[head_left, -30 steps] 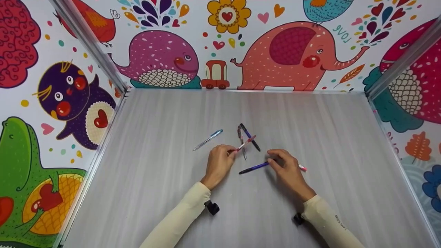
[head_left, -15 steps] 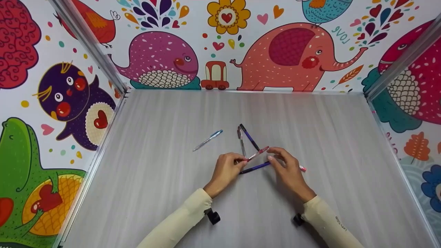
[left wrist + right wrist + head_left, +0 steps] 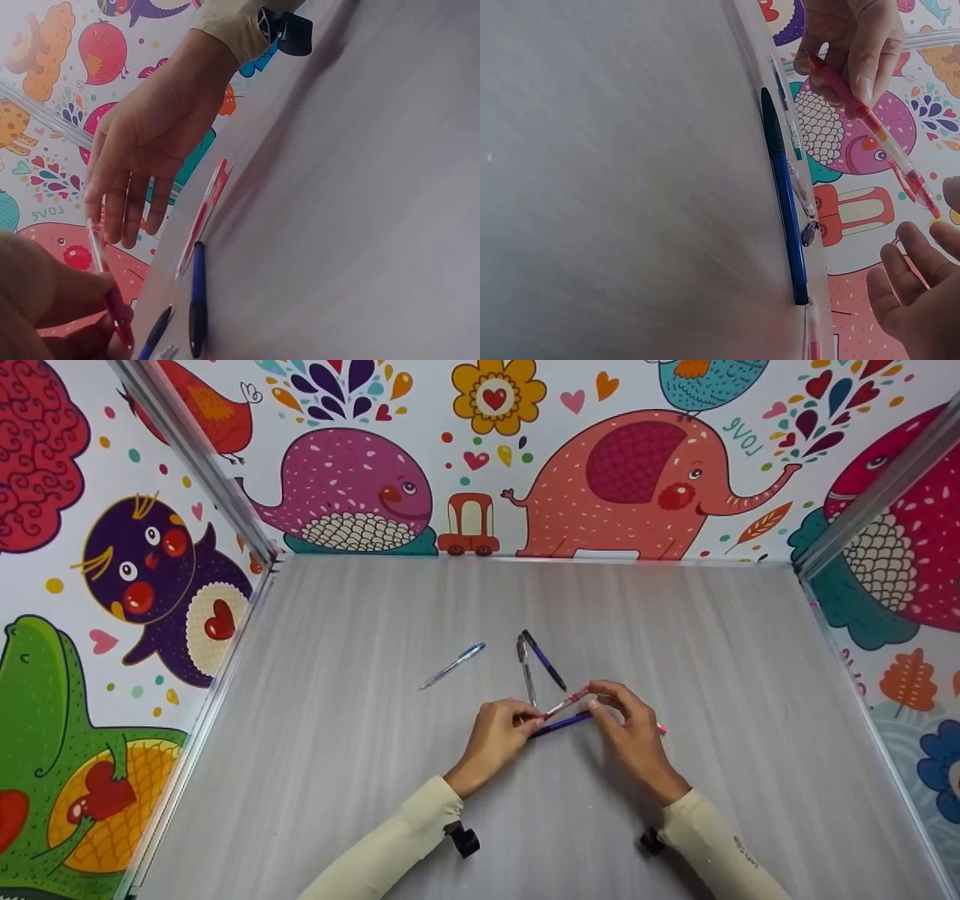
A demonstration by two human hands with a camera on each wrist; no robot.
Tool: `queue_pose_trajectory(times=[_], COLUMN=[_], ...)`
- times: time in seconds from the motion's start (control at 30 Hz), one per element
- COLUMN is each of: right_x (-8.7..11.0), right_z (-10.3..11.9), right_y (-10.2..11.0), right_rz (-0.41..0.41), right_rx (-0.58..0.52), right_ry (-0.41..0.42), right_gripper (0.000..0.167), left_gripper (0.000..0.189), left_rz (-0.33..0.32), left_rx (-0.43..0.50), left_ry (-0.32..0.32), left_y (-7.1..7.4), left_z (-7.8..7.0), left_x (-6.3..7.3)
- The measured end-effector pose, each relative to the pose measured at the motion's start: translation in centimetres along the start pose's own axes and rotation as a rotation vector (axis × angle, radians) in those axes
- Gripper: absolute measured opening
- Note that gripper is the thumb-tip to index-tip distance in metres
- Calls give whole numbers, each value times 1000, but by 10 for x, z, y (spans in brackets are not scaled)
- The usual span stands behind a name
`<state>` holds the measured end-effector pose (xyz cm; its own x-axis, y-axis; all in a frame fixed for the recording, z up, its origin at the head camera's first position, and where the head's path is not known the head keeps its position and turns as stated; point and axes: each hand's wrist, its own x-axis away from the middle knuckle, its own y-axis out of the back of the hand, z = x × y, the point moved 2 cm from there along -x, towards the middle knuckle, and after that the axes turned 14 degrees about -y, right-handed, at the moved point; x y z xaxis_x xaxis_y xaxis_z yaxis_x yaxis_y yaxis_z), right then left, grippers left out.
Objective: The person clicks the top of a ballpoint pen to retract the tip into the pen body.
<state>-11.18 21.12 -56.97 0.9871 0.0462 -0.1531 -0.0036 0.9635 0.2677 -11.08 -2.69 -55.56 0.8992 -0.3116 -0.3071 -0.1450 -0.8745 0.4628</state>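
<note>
Right wrist, left hand (image 3: 855, 45) pinching red pen (image 3: 884, 136), far end (image 3: 932, 208) beside relaxed right hand (image 3: 924, 296)

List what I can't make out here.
Head view: most of the unheld red pen, hidden by the right hand.
Right wrist view: part of that pen, past the bottom edge.
Left wrist view: part of the left hand, past the edge.
Head view: sleeve lettering, too small.

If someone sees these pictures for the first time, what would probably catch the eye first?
Probably the bright animal mural behind the table, especially the purple whale and the coral elephant. Next, the red pen above the table's middle: the left hand pinches one end, and the right hand is close to the other.
</note>
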Motion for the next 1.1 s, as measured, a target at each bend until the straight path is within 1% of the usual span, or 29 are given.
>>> queue_pose_trajectory(times=[0.1, 0.23, 0.37, 0.5, 0.7, 0.8, 0.9, 1.1], right_x=[1, 2, 2, 3, 4, 4, 4, 5], right_z=[0, 1, 3, 8, 11, 13, 17, 29], right_y=[0, -1, 0, -1, -1, -1, -2, -2], right_rz=[6, 13, 18, 37, 62, 76, 97, 156], right_rx=[4, 8, 8, 2, 18, 21, 25, 46], right_ry=[-7, -9, -3, 6, 24, 25, 0, -94], right_gripper=[30, 31, 31, 33, 41, 44, 45, 46], left_gripper=[6, 5, 5, 6, 5, 6, 8, 13], left_rz=[11, 15, 23, 40, 69, 86, 99, 125], left_rx=[13, 24, 59, 119, 230, 271, 310, 405], left_ry=[18, 15, 13, 31, 69, 86, 98, 121], left_y=[-2, -5, -8, -12, -17, -19, -21, -24], left_z=[0, -1, -2, -2, -4, -4, -4, -4], left_x=[1, 1, 2, 5, 8, 10, 11, 12])
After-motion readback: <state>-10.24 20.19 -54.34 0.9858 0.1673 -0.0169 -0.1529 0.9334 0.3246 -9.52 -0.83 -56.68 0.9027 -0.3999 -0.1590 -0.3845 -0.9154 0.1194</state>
